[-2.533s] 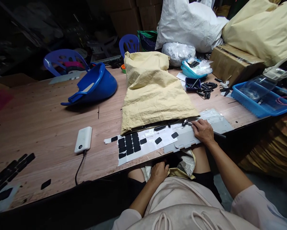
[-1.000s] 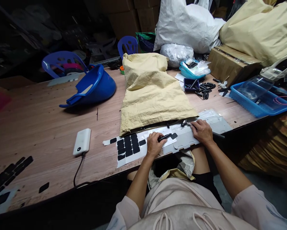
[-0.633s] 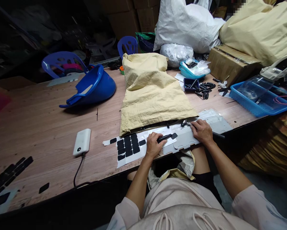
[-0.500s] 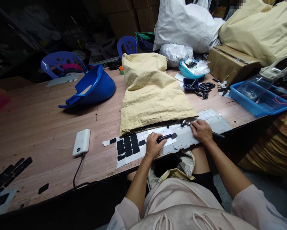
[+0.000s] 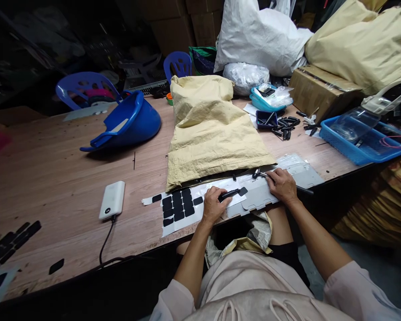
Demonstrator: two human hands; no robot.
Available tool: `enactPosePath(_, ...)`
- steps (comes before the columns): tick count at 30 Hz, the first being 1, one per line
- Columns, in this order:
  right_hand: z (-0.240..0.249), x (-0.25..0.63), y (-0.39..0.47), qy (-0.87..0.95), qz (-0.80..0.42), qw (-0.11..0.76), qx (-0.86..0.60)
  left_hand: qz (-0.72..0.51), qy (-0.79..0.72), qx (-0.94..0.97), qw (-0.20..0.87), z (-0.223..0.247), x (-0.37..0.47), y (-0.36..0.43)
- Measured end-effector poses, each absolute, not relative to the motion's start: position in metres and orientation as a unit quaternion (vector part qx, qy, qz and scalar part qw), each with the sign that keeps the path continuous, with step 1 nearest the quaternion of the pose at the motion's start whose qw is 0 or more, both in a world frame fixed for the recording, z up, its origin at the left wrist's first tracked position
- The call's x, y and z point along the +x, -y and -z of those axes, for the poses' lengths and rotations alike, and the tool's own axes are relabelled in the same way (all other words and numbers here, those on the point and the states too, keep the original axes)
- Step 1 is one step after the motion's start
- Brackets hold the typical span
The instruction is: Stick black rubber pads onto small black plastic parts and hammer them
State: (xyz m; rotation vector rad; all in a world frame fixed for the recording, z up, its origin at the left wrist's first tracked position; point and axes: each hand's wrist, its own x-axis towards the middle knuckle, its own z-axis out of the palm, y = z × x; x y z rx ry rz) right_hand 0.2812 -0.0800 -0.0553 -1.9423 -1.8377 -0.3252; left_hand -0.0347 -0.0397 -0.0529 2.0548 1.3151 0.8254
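Note:
My left hand (image 5: 214, 204) is closed on a slim black tube-shaped piece (image 5: 229, 194), which lies low over the work surface with its tip beside a black rounded patch (image 5: 242, 191). In my right hand (image 5: 283, 185) is a small hammer (image 5: 256, 173), its metal head pointing left and its dark handle sticking out behind the hand. The hammer head is up and to the right of the black piece, apart from it. Beneath both hands lies a flat grey board (image 5: 258, 198). To the left, a white backing sheet (image 5: 168, 229) carries several black rounded patches (image 5: 178, 205).
A yellow sack (image 5: 213, 133) lies just beyond my hands. Further left are a white power bank (image 5: 112, 199) with a cable and a blue scoop-like tub (image 5: 130, 122). Black tubes (image 5: 287, 125) lie loose near a blue tray (image 5: 357, 147) and a cardboard box (image 5: 324, 91).
The view has shifted very slightly. Both hands keep almost the same place, with the hammer and the black piece still held.

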Motion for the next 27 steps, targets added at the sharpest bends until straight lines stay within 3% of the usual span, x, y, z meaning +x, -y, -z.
enactPosePath(27,0.0538,0.2805,0.0807,0.664,0.110,0.216,-0.708,-0.307,-0.497,0.765,0.270,0.0570,-0.0340,0.0399)
